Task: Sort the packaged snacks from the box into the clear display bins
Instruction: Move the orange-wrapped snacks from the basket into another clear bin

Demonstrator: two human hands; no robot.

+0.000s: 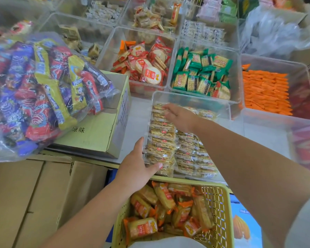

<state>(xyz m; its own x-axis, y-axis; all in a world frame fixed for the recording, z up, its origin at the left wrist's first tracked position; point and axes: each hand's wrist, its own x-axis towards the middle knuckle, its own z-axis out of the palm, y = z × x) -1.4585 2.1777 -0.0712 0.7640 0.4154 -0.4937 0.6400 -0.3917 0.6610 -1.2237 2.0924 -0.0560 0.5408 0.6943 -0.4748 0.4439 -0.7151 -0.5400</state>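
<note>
Packets of yellow crackers (161, 135) stand on edge in a tight row inside the clear bin (190, 97) at centre frame. The row's long axis runs from lower centre up toward the middle of the frame, with a second row (191, 154) just to its right. Each end of the row meets one hand. The left grip (140, 163) sits at the lower end, fingers straight along the row's left flank and thumb laid across the nearest packet, pressing rather than closing on anything. The right grip (179, 115) reaches to the upper end, fingers stretched over the farthest packets, touching them but wrapped round none. The next move likely squares the row by pushing along that axis. For more stock, the left grip is nearer the yellow basket (220, 203) of orange-wrapped packets (143, 228) just below it. The cardboard box (97, 133) sits on the bench (134, 126) to the left.
</note>
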